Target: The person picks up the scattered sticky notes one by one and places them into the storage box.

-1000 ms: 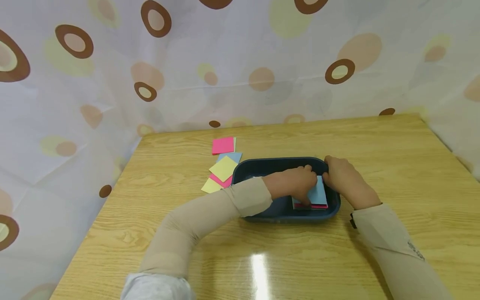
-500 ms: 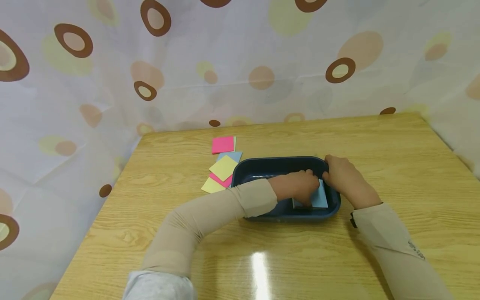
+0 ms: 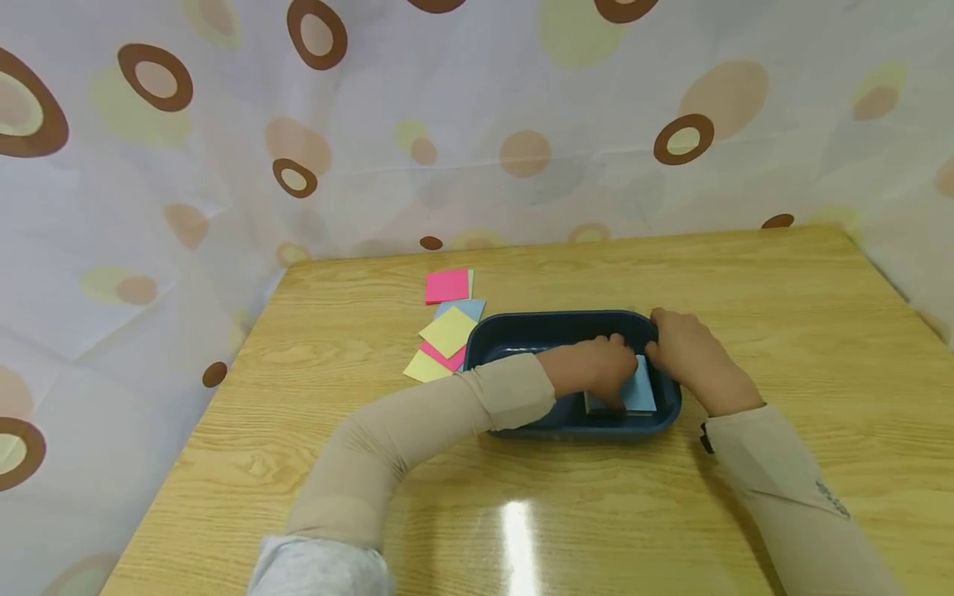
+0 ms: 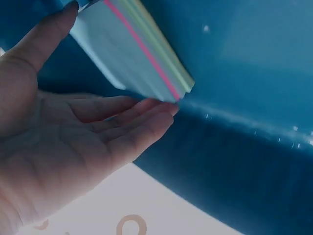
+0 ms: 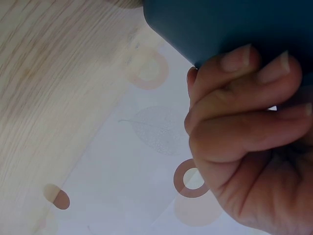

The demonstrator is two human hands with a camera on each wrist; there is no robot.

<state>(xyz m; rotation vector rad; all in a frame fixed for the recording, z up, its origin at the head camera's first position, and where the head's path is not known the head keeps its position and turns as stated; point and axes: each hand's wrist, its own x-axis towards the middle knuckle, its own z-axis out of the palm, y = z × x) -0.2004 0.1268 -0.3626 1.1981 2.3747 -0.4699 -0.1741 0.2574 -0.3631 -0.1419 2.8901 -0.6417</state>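
Note:
A dark blue plastic tub (image 3: 551,431) sits on the table, with a stack of sticky notes (image 3: 638,391) near its right end. Blue is on top; pink, green and yellow layers show along the edge of the stack (image 4: 146,58) in the left wrist view. My left hand (image 3: 599,366) reaches into the tub and holds the stack between thumb and fingers, the thumb at one side and the fingertips at another. With curled fingers, my right hand (image 3: 693,358) grips the tub's right rim; the right wrist view shows those fingers (image 5: 234,98) against the tub wall.
Left of the tub lie loose sticky notes: a pink one (image 3: 447,285) at the back, a blue one (image 3: 465,308), a yellow one (image 3: 449,331) and others partly overlapped. A patterned sheet (image 3: 477,124) hangs behind the wooden table (image 3: 298,463).
My left hand has shifted slightly right over the stack. The blue top note has settled down, and the pink edge below it no longer shows in the head view. My right hand keeps its grip.

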